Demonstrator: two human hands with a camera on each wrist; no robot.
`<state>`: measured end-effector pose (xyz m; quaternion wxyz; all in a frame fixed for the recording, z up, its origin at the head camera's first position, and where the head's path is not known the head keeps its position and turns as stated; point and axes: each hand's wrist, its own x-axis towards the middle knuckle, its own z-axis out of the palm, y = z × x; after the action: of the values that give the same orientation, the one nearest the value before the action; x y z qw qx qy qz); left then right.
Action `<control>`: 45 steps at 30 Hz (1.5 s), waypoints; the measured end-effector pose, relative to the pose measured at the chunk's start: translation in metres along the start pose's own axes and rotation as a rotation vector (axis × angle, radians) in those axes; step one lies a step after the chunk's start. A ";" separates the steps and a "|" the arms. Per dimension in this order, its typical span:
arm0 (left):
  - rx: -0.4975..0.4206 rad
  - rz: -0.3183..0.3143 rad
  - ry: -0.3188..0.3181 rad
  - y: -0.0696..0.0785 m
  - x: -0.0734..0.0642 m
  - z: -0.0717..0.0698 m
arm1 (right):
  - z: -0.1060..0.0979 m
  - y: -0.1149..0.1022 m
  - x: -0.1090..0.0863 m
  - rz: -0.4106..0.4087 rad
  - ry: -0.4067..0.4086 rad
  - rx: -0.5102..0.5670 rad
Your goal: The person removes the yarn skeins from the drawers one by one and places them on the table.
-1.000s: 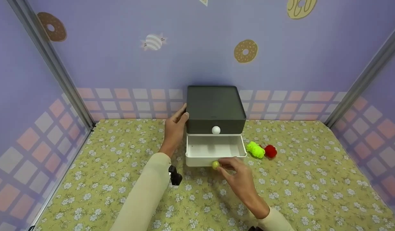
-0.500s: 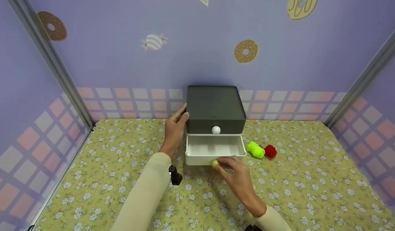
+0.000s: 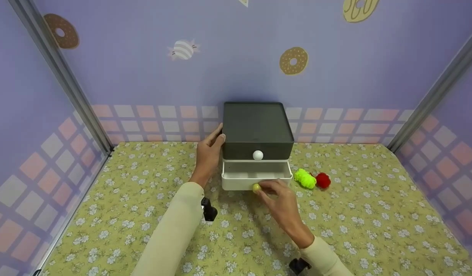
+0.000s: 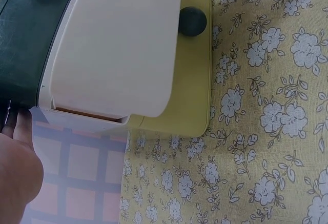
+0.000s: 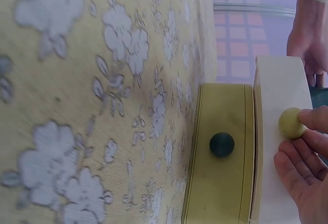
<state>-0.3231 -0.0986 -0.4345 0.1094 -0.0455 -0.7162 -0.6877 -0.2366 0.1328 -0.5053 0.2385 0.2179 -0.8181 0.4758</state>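
Here, drawer front (image 3: 237, 184) facing us, long axis crosswise, right fingers (image 5: 315, 119) pinching knob (image 5: 290, 125), left fingers (image 3: 214, 133) straight

No text, label, brand or number can be read in any view.

White drawer (image 3: 236, 184), yellow knob (image 3: 256, 187)

Flowered cloth (image 3: 117, 218) carries a drawer unit (image 3: 257, 122), green tuft (image 3: 305, 179), red tuft (image 3: 323, 180).
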 end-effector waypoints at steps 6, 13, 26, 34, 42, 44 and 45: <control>-0.016 0.006 0.008 0.001 -0.001 0.000 | 0.004 0.003 0.011 0.015 -0.001 -0.001; -0.012 0.002 0.009 0.001 0.000 0.001 | 0.006 0.007 0.021 0.032 -0.010 -0.002; 0.005 0.008 0.004 0.002 -0.001 0.001 | 0.012 0.016 0.034 0.054 0.020 -0.017; -0.039 0.012 0.000 0.001 0.000 0.001 | 0.015 0.020 0.038 0.033 0.030 -0.018; -0.031 0.005 -0.001 0.000 0.000 0.001 | 0.016 0.022 0.040 0.048 0.029 -0.013; -0.030 0.006 -0.002 0.001 0.000 0.001 | 0.016 0.022 0.040 0.042 0.030 -0.010; -0.029 0.005 -0.003 0.001 -0.001 0.001 | 0.016 0.023 0.040 0.040 0.030 -0.007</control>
<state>-0.3224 -0.0978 -0.4339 0.1098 -0.0499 -0.7063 -0.6975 -0.2845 0.1239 -0.5033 0.2417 0.1935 -0.8203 0.4808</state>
